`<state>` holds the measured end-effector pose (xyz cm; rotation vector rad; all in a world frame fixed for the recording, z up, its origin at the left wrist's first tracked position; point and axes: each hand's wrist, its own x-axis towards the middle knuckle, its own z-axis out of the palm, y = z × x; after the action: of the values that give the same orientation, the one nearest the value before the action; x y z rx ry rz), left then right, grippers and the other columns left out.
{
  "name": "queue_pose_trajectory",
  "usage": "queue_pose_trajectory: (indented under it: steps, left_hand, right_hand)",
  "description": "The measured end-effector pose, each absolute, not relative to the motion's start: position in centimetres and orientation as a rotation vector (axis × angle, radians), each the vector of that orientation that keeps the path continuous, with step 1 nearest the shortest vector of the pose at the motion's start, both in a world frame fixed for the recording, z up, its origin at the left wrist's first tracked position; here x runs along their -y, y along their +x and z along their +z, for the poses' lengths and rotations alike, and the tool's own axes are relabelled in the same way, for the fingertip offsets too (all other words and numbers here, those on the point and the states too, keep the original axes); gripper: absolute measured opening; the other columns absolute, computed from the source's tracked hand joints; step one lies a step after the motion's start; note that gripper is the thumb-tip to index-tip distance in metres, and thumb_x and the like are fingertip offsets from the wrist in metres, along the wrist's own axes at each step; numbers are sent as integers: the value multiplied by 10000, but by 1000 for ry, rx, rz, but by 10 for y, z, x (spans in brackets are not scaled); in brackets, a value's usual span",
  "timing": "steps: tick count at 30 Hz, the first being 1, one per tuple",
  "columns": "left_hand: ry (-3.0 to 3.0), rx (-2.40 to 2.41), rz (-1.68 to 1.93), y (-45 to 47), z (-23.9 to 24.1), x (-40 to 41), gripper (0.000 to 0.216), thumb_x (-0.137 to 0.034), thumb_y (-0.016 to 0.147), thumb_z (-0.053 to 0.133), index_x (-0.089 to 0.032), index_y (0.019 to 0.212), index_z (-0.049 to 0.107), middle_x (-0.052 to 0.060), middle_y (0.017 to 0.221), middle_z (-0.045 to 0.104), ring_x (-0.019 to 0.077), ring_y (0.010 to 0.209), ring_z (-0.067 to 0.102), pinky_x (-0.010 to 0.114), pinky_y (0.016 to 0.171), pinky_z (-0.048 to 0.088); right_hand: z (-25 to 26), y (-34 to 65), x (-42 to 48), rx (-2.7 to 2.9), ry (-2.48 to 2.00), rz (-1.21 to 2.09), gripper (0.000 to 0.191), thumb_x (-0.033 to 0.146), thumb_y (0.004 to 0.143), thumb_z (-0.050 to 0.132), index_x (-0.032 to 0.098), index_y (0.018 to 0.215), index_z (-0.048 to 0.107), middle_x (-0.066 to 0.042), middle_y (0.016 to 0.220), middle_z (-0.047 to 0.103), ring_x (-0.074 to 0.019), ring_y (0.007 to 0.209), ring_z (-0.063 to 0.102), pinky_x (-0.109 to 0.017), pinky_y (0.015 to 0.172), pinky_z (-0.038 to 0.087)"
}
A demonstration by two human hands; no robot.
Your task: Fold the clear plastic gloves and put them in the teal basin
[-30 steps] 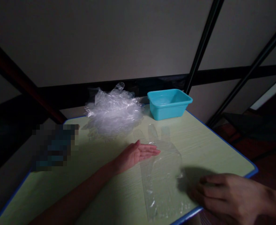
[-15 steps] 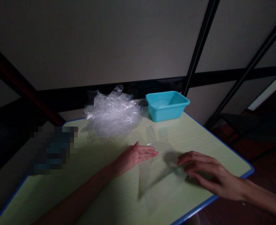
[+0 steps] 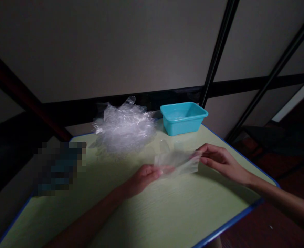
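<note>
A: Where was the clear plastic glove (image 3: 179, 164)?
B: Over the middle of the worktop (image 3: 167, 215), folded over between the left hand (image 3: 143, 178) and right hand (image 3: 220, 162); blurred, finger ends pointing away.
A: State of the hands?
B: Left pinched one end, thumb on top; right gripped the other.
A: Farther out?
B: A heap of clear plastic (image 3: 126, 129) sat at the back, a turquoise tub (image 3: 184, 125) right of it.
</note>
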<state>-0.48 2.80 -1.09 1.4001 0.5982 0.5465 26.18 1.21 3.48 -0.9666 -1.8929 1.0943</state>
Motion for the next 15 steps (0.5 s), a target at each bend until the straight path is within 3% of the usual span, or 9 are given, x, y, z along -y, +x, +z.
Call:
queue_pose_trajectory:
  steps: [6,10,15]
  left_hand:
    - [1039,-505,699,2,-14,-29,310,-320,803,550,-125,1030,631,115,1097,615,272,1070,518,398,943,310]
    - [925,-484,681,1,-11,-31,282,-289,804,560,-111,1010,633,123,1068,630,261,1047,539,399,952,301]
    - [818,-498,688,-3,-11,-37,298,-295,817,540,-94,1023,616,137,1070,626,259,1049,538,402,971,275]
  right_hand:
    - [17,272,-26,2236,-893,1011,234,259,781,577,149,988,564,-71,1017,602,-171,939,556,-332,840,435]
    - [14,262,-31,2287,-837,992,181,257,814,533,140,943,579,-55,924,626,-152,848,567,-301,768,454]
    - [9,247,-45,2253,-831,1221,235,326,856,470,123,870,589,-21,752,600,-121,689,546,-251,612,448]
